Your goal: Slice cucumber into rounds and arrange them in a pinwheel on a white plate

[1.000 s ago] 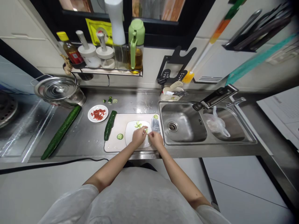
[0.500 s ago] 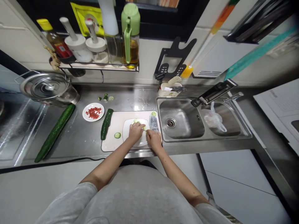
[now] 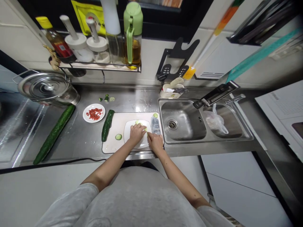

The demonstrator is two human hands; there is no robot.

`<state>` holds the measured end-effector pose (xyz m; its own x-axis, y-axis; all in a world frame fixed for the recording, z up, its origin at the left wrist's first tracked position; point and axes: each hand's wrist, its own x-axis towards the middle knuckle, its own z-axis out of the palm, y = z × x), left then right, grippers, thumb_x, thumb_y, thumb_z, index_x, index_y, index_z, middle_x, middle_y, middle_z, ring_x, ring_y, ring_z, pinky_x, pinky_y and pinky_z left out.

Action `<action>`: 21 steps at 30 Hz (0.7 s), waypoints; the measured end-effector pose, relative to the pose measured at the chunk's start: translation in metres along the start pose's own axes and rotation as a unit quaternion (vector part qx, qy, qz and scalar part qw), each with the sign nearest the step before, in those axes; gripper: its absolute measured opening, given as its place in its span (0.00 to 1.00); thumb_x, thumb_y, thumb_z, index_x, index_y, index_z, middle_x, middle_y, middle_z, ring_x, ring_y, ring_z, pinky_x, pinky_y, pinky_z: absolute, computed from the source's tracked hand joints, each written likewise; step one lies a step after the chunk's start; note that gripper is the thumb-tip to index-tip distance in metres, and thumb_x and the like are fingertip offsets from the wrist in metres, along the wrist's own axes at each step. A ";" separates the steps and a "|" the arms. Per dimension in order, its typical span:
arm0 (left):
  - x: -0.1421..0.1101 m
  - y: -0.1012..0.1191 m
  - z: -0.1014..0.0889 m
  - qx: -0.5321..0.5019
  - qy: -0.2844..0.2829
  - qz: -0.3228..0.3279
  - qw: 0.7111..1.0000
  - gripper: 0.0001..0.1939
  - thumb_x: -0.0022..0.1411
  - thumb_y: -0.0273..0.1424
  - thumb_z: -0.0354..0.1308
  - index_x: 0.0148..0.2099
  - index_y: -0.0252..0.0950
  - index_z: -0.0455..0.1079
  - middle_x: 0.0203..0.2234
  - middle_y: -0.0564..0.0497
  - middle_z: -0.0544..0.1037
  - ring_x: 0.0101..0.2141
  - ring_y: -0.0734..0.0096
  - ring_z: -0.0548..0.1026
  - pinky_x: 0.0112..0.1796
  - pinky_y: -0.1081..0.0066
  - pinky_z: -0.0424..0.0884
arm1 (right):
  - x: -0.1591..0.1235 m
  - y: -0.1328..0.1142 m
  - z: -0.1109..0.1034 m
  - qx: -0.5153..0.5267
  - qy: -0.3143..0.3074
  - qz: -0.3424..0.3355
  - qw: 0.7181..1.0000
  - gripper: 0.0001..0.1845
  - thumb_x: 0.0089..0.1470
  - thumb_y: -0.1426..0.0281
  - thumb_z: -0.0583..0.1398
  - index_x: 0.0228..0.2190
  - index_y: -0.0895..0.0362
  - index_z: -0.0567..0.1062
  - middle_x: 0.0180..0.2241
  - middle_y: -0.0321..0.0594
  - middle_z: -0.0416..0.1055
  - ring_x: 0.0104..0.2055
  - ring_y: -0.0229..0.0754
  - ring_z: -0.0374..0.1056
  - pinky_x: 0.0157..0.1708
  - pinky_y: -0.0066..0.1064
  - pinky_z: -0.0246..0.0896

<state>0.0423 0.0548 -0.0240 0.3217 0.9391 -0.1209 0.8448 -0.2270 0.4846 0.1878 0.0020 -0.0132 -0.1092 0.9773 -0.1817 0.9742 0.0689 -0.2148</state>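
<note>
light grey short-sleeved top, arms bare below sleeves.

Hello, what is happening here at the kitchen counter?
A person stands at a steel counter beside the sink. Both hands are over a white plate on a cutting board. The left hand and right hand handle cucumber slices there. A half cucumber lies at the board's left edge, a whole cucumber farther left.

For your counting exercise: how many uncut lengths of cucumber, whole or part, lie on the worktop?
2. A long cucumber lies on the steel counter left of the red-chilli plate; a shorter piece lies along the cutting board's left edge. None seem hidden.
</note>
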 end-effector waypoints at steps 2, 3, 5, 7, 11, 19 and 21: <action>-0.001 0.000 0.001 -0.004 0.005 -0.001 1.000 0.15 0.64 0.39 0.51 0.49 0.43 0.71 0.41 0.45 0.72 0.45 0.57 0.65 0.44 0.61 0.53 | 0.000 0.000 0.000 -0.003 0.003 -0.003 1.000 0.18 0.63 0.67 0.48 0.47 0.52 0.73 0.34 0.43 0.75 0.37 0.42 0.68 0.39 0.33 0.44; -0.002 0.000 0.001 -0.006 0.008 0.000 1.000 0.15 0.64 0.39 0.51 0.49 0.42 0.71 0.41 0.45 0.72 0.45 0.57 0.65 0.44 0.61 0.53 | -0.001 0.000 0.000 -0.004 0.002 -0.003 1.000 0.18 0.63 0.66 0.48 0.47 0.52 0.73 0.34 0.44 0.75 0.37 0.42 0.68 0.39 0.33 0.44; -0.002 0.000 0.002 -0.010 0.012 0.000 1.000 0.15 0.64 0.38 0.50 0.49 0.42 0.71 0.41 0.44 0.72 0.44 0.57 0.65 0.44 0.61 0.53 | -0.001 0.000 0.000 -0.004 -0.003 -0.004 1.000 0.18 0.63 0.66 0.48 0.47 0.52 0.73 0.35 0.44 0.75 0.37 0.42 0.68 0.39 0.32 0.44; -0.002 0.000 0.002 -0.005 0.011 -0.001 1.000 0.15 0.64 0.38 0.50 0.49 0.41 0.71 0.41 0.45 0.72 0.44 0.57 0.65 0.44 0.61 0.53 | -0.001 0.000 -0.001 -0.004 -0.009 -0.001 1.000 0.18 0.63 0.66 0.48 0.48 0.52 0.72 0.35 0.43 0.75 0.37 0.42 0.68 0.39 0.32 0.44; 0.000 0.001 0.002 0.021 0.001 -0.005 1.000 0.15 0.64 0.39 0.50 0.50 0.43 0.71 0.42 0.46 0.72 0.45 0.58 0.65 0.44 0.61 0.53 | -0.001 -0.002 -0.003 -0.008 -0.018 0.006 1.000 0.17 0.64 0.66 0.47 0.48 0.52 0.72 0.37 0.42 0.75 0.38 0.41 0.67 0.40 0.31 0.44; -0.002 0.001 0.003 0.030 0.001 -0.009 1.000 0.16 0.65 0.39 0.48 0.50 0.43 0.70 0.42 0.46 0.73 0.45 0.58 0.66 0.44 0.61 0.54 | -0.002 -0.005 -0.005 -0.022 -0.015 0.003 1.000 0.17 0.64 0.67 0.47 0.46 0.52 0.72 0.36 0.43 0.76 0.38 0.41 0.68 0.40 0.31 0.44; -0.002 0.001 0.004 0.028 0.006 -0.007 1.000 0.16 0.65 0.39 0.49 0.50 0.43 0.71 0.41 0.46 0.73 0.44 0.58 0.66 0.44 0.61 0.54 | -0.002 -0.005 -0.005 -0.020 -0.014 0.002 1.000 0.17 0.64 0.67 0.47 0.47 0.52 0.72 0.37 0.43 0.76 0.38 0.41 0.68 0.40 0.31 0.44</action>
<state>0.0440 0.0516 -0.0269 0.3046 0.9452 -0.1177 0.8719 -0.2270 0.4339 0.1846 0.0012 -0.0067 -0.1094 0.9715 -0.2102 0.9819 0.0727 -0.1751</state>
